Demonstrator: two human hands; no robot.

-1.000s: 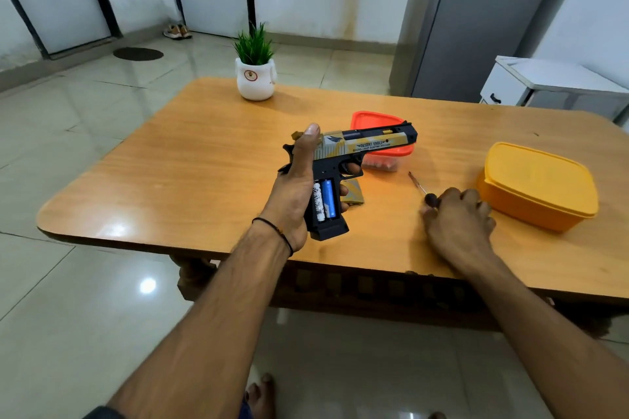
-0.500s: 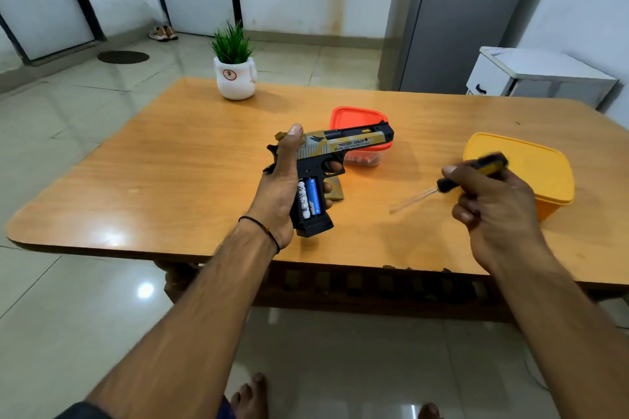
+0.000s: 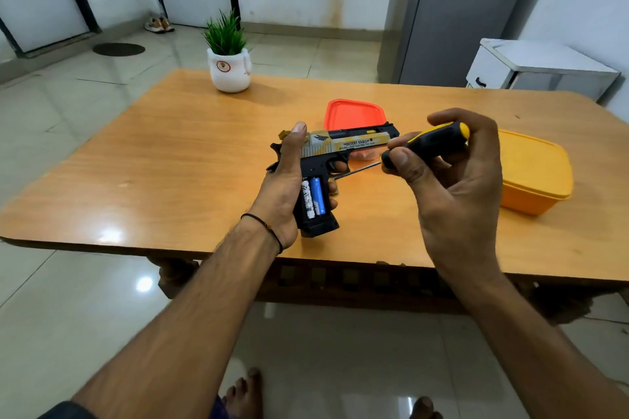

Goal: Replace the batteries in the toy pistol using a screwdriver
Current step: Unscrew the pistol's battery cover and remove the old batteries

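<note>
My left hand (image 3: 284,187) grips the toy pistol (image 3: 343,146) by its black handle, above the wooden table (image 3: 170,163). The pistol has a gold and grey slide with its barrel pointing right. Its grip compartment is open and shows two batteries (image 3: 313,197), one white and one blue. My right hand (image 3: 452,187) holds a screwdriver (image 3: 425,143) by its black and yellow handle. The thin metal shaft points left and down toward the pistol's trigger area, with its tip close to the frame. A small tan piece, perhaps the battery cover (image 3: 335,192), shows behind my left fingers.
An orange-lidded container (image 3: 354,112) sits just behind the pistol. A yellow lidded box (image 3: 534,173) stands at the right of the table. A white pot with a green plant (image 3: 228,68) is at the far edge. A white cabinet (image 3: 541,68) stands beyond. My bare feet show below.
My right hand picked the screwdriver up from the table, raised it and brought it left toward the pistol. My left hand kept the pistol in place.
</note>
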